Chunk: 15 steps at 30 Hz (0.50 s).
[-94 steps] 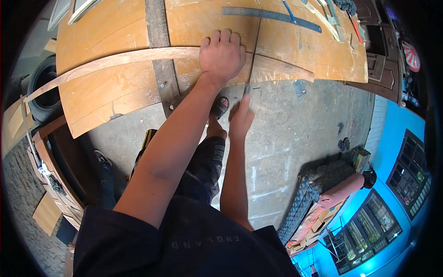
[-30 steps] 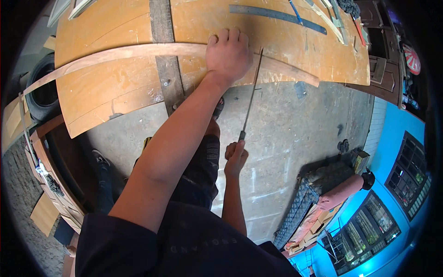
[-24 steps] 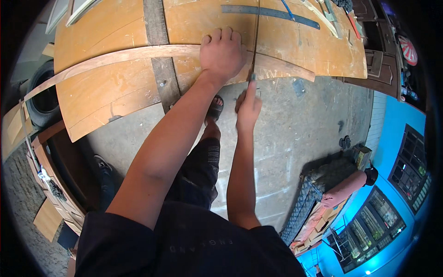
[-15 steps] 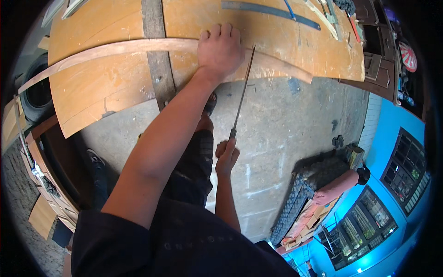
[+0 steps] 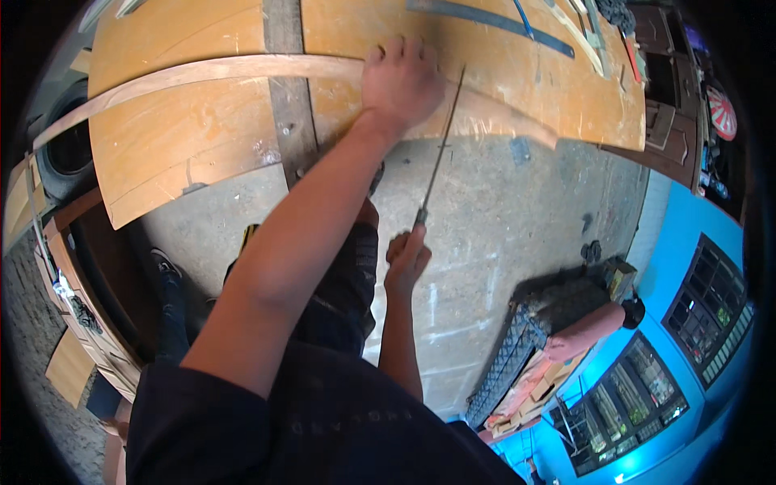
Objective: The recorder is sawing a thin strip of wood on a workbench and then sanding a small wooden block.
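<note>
A long, thin wooden strip (image 5: 230, 66) lies along the near part of an orange-brown plywood tabletop (image 5: 190, 109), both its ends reaching past the board's edge. My left hand (image 5: 404, 81) presses down on the strip, its fingers curled over the far side. Just right of it, the narrow blade of a handsaw (image 5: 443, 153) crosses the strip edge-on, tip pointing away from me. Below the table's near edge my right hand (image 5: 410, 255) is closed round the saw's handle. Where the teeth meet the wood is too blurred to make out.
A dark steel ruler (image 5: 493, 26) and a blue pencil (image 5: 524, 18) lie at the far right of the tabletop. A weathered plank (image 5: 291, 113) runs across it. A tyre (image 5: 69, 153) stands at left. Another person's leg (image 5: 171, 303) shows at lower left.
My right hand and the saw have moved forward, away from me. My left hand keeps its place on the strip, while the whole view has shifted slightly.
</note>
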Motion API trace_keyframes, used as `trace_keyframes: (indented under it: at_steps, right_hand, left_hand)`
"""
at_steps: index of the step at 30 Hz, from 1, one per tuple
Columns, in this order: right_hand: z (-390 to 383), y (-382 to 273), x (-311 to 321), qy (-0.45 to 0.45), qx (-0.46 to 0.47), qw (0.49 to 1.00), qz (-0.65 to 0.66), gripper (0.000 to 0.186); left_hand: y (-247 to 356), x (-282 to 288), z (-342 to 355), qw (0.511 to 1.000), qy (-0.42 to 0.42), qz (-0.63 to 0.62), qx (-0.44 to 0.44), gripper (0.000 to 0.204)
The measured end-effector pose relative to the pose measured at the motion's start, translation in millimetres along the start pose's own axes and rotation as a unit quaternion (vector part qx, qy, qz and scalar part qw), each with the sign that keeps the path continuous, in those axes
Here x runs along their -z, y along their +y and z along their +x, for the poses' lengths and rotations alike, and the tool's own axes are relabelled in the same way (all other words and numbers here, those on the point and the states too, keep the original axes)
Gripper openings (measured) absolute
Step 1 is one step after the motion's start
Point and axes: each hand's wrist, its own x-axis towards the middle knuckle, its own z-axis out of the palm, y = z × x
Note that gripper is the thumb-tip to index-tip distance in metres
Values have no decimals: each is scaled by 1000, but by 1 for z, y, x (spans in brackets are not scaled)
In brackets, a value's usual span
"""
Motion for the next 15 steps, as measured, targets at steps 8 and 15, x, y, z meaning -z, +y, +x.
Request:
trace_keyframes:
  at_steps: [8,15]
  right_hand:
    - [105,-51,-35,-33,43,998,-24,57]
    - [10,16,15,-16,-8,1000,15,59]
  left_hand:
    - [1,0,4,1000,6,-19,11,22]
    - [3,0,2,1000,19,-5,1,21]
